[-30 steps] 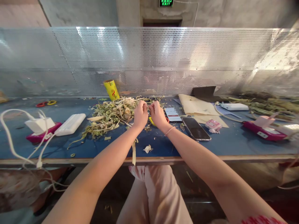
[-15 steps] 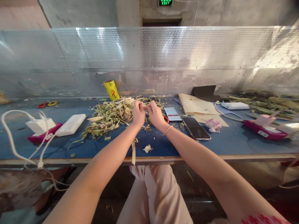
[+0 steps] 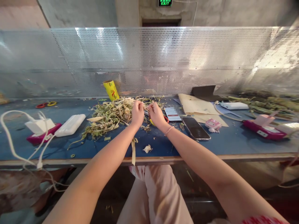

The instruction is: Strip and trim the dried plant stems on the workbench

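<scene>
Head view — left hand (image 3: pixel 138 112) half-curled, fingertips pinched, beside plant pile (image 3: pixel 112 116).

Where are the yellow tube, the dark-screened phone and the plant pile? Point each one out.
Yellow tube (image 3: pixel 111 90): head view, middle of its printed side.
Dark-screened phone (image 3: pixel 196 128): head view, middle of its screen.
Plant pile (image 3: pixel 112 114): head view, leafy middle of the heap.

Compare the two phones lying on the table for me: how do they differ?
The left phone has a lit screen, while the right phone shows a dark one. The left phone lies farther back, whereas the right phone sits nearer the front edge. Both lie face up on the blue table.
</scene>
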`<state>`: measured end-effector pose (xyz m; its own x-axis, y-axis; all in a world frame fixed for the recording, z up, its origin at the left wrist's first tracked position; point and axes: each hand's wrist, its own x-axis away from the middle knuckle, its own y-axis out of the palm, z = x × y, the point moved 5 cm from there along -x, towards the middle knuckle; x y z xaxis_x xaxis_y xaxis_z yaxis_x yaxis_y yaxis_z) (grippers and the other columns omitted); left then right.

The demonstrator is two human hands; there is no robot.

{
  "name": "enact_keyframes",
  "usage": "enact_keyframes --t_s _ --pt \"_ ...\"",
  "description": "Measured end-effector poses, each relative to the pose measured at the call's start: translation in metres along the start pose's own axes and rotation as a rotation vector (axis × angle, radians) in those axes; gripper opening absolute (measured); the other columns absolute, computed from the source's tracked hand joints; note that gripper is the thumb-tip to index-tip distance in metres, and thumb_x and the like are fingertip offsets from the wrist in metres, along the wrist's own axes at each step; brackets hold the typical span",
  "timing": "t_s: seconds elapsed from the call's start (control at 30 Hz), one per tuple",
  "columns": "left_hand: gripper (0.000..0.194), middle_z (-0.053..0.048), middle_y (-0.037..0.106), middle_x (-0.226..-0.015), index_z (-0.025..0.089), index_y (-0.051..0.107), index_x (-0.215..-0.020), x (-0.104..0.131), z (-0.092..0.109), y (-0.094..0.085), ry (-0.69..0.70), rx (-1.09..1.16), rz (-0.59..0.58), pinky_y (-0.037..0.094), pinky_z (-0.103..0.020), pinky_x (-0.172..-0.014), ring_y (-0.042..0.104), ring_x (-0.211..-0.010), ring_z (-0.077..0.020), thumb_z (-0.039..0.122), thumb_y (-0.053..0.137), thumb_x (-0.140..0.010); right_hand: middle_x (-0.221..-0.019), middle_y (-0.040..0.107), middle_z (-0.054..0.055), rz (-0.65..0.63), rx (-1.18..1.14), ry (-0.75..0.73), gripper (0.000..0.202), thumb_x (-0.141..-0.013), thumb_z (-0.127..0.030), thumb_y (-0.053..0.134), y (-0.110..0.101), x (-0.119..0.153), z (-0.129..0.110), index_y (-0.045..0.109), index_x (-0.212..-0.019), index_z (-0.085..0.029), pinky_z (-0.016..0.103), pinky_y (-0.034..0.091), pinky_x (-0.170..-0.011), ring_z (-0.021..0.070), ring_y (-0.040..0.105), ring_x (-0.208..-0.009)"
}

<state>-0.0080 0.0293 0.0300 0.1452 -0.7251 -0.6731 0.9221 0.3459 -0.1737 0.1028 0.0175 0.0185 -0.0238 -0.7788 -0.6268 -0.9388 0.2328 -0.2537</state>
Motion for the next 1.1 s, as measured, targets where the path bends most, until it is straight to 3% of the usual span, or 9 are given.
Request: enact_keyframes --t_s 0.27,0.53,0.73,0.93,1.1 --pt "0.018 0.002 0.04 -0.06 0.021 0.037 -0.067 0.005 0.011 0.004 0.106 -0.045 -0.038 0.032 -0.026 -0.059 0.039 -0.056 -0.0114 0.027 0.044 -0.082 -0.056 0.041 -0.003 -0.016 0.068 -0.007 0.022 -0.08 -0.037 0.035 0.001 0.001 -0.001 0.034 -0.064 -0.023 0.025 0.031 -0.058 0.0129 0.037 -0.056" --pt "0.016 0.002 0.037 -0.06 0.021 0.035 -0.068 0.001 0.014 0.004 0.141 -0.006 -0.085 0.032 -0.026 -0.059 0.037 -0.057 -0.0116 0.025 0.04 -0.083 -0.055 0.035 -0.004 0.016 -0.203 0.042 0.024 -0.08 -0.036 0.04 0.002 -0.004 0.006 0.037 -0.061 -0.021 0.022 0.031 -0.053 0.0099 0.034 -0.054" --pt "0.02 0.003 0.034 -0.056 0.022 0.032 -0.066 0.003 0.019 0.005 0.176 -0.07 -0.094 0.029 -0.027 -0.056 0.035 -0.053 -0.0114 0.026 0.042 -0.082 -0.05 0.028 -0.007 0.036 -0.34 0.18 0.029 -0.079 -0.043 0.044 0.004 -0.004 0.011 0.034 -0.063 -0.021 0.019 0.027 -0.043 0.0075 0.029 -0.047" --pt "0.02 0.003 0.035 -0.056 0.021 0.032 -0.065 0.005 0.023 0.006 0.176 -0.082 -0.075 0.028 -0.027 -0.055 0.035 -0.052 -0.0112 0.024 0.043 -0.081 -0.048 0.022 -0.009 0.032 -0.519 0.326 0.024 -0.078 -0.034 0.045 0.007 -0.001 0.009 0.031 -0.063 -0.022 0.019 0.023 -0.039 0.0054 0.023 -0.04" --pt "0.019 0.003 0.036 -0.056 0.021 0.035 -0.067 0.003 0.014 0.007 0.13 -0.009 -0.1 0.029 -0.026 -0.055 0.036 -0.052 -0.0107 0.029 0.044 -0.081 -0.048 0.02 -0.01 0.0 -0.561 0.342 0.027 -0.078 -0.037 0.047 0.008 -0.001 0.004 0.031 -0.063 -0.022 0.019 0.022 -0.038 0.0047 0.021 -0.038"
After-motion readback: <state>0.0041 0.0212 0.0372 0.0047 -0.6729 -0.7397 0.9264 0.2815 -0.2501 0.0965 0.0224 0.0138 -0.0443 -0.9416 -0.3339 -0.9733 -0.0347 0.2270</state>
